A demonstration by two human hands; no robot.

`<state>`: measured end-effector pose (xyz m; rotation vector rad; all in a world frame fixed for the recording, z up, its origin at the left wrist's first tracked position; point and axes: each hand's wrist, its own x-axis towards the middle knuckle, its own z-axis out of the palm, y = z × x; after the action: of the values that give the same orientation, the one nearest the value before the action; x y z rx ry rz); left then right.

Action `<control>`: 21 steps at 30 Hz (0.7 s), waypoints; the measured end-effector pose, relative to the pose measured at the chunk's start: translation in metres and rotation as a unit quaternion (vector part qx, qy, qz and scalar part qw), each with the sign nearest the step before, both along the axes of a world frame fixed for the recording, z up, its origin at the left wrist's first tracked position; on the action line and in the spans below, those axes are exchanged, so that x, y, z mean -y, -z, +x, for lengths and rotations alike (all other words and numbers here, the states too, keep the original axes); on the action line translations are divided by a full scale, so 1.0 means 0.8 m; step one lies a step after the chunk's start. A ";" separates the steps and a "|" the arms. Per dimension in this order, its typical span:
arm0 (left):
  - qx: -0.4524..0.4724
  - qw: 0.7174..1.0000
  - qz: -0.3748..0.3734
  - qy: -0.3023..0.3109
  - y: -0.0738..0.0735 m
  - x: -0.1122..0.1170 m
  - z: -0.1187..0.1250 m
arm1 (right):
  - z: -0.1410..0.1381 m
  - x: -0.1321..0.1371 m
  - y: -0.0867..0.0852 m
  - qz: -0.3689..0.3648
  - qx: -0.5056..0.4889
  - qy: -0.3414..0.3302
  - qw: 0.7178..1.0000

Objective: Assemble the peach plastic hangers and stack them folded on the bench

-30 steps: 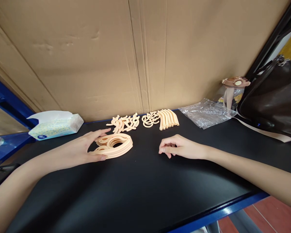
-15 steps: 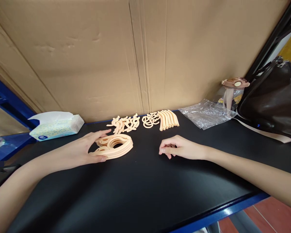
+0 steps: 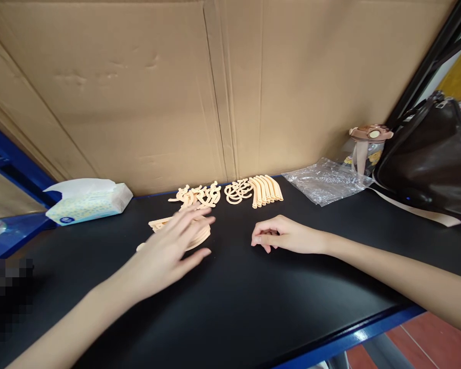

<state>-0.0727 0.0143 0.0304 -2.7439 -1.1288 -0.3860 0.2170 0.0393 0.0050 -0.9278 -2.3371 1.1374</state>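
My left hand (image 3: 172,246) is open, fingers spread, above a stack of cream-coloured curved pieces (image 3: 202,237). It hides much of the stack, and I cannot tell whether it touches it. My right hand (image 3: 272,233) rests on the black table (image 3: 230,307) to the right of the stack. Its fingers are loosely curled in, with nothing visible in them. Behind the hands lie a loose pile of small cream hooked pieces (image 3: 209,196), several thin curved pieces (image 3: 238,190) and a tidy row of long, slightly bent pieces (image 3: 268,190).
A tissue pack (image 3: 90,202) sits at the back left. On the back right are a crumpled clear plastic bag (image 3: 325,180), a drink bottle (image 3: 369,148) with a strap and a dark leather bag (image 3: 426,154). A cardboard wall (image 3: 138,102) stands behind the table.
My left hand has let go of the left side of the stack and moved right, over it. My right hand has stayed where it was.
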 end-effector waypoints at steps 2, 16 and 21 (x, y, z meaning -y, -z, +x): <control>-0.026 0.998 0.001 0.058 0.011 0.012 0.019 | 0.000 0.000 0.000 0.004 -0.002 -0.003 1.000; 0.030 0.997 -0.073 0.010 0.038 0.013 0.078 | -0.001 0.002 -0.002 0.007 -0.001 -0.007 1.000; 0.043 0.992 -0.113 0.033 0.034 0.011 0.070 | -0.003 0.006 -0.002 0.007 0.008 -0.008 1.000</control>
<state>-0.0166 0.0054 0.0034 -2.9938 -1.1713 -0.4101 0.2147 0.0347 0.0063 -0.9170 -2.3665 1.1216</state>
